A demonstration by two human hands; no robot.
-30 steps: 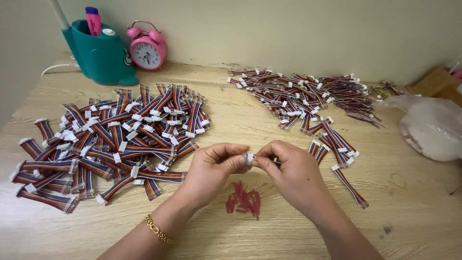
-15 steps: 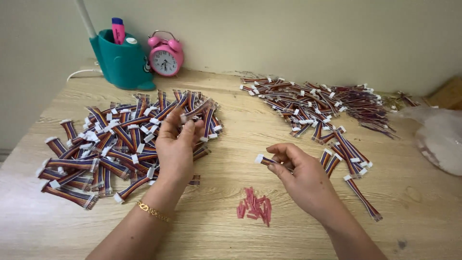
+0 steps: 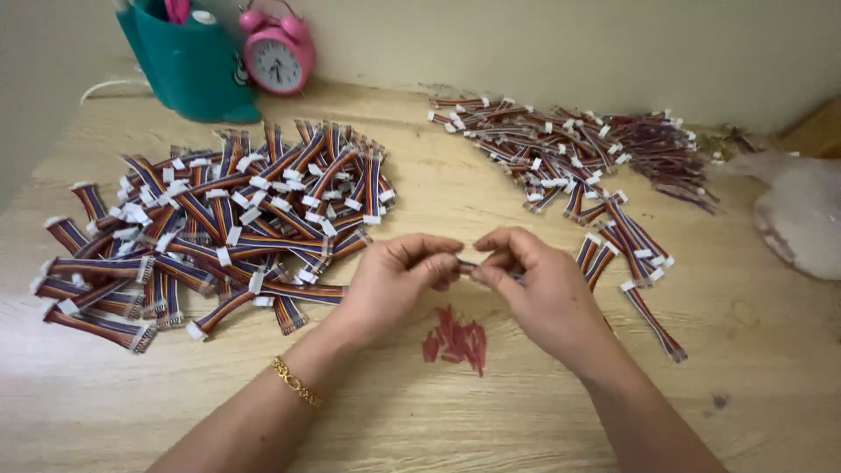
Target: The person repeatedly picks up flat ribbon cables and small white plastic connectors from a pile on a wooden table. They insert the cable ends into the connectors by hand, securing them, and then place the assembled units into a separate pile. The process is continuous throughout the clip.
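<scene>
Between both hands (image 3: 473, 276), thin multicoloured cable (image 3: 467, 264)

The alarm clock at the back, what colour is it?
Pink, with a white face; the alarm clock shows in the head view.

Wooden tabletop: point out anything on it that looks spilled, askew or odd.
Nothing is damaged or spilled. The small heap of loose red slivers on the wooden tabletop below both hands is the only scrap. The two piles of striped ribbon cables with white connectors lie jumbled, not aligned.
</scene>
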